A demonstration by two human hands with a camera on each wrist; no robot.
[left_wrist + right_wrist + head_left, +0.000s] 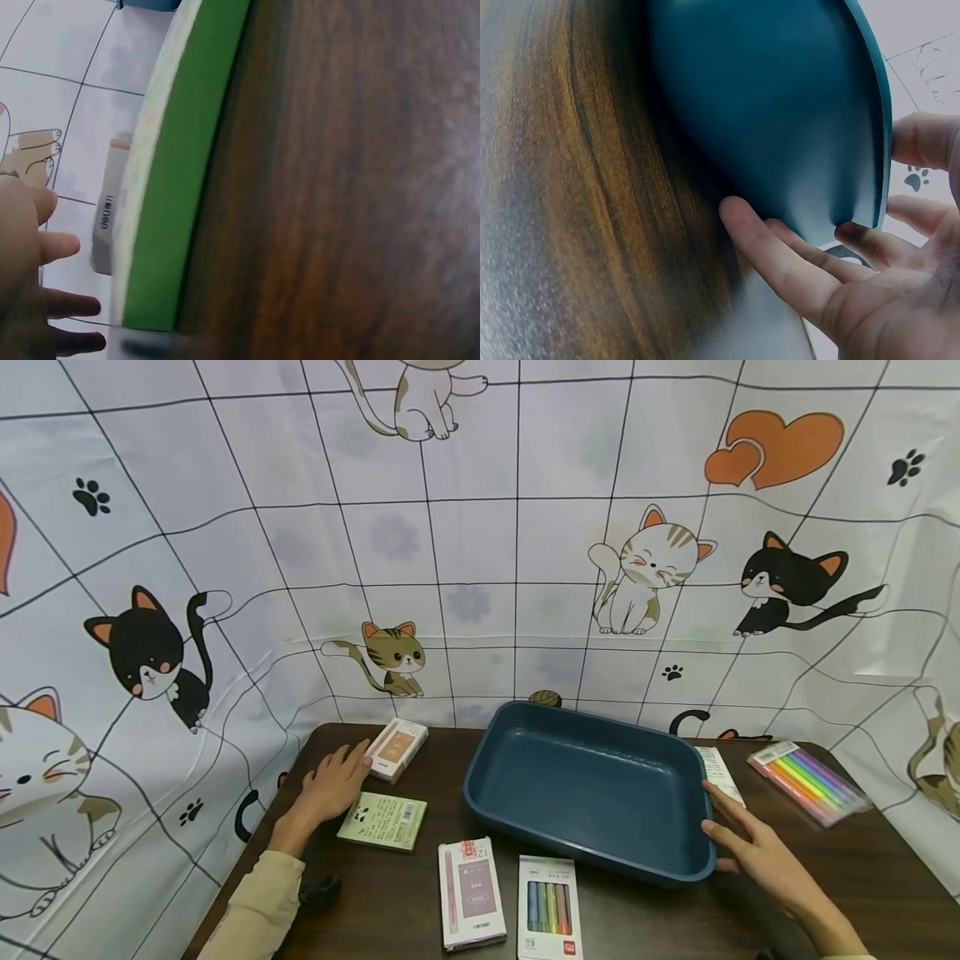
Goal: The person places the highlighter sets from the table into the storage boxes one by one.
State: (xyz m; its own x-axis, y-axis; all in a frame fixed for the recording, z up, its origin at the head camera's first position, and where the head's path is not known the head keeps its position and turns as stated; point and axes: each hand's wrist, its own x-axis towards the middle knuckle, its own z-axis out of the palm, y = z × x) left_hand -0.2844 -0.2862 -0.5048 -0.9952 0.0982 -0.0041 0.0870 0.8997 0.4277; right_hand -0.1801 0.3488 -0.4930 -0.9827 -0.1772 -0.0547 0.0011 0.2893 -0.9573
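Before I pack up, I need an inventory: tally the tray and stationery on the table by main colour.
Blue: 1, tray
Green: 1, flat box
White: 4, tan-panelled box, pink-panelled box, pen box, partly hidden item
Multicoloured: 1, clear pen pack
Total: 7

1. I see the left hand [333,787] by a small white box [397,749], contact unclear.
2. My right hand [752,843] touches the blue tray [577,785] at its rim.
3. On the table [397,893] I spot a green packet [383,821], pink-and-white box [471,893] and pen box [550,907].
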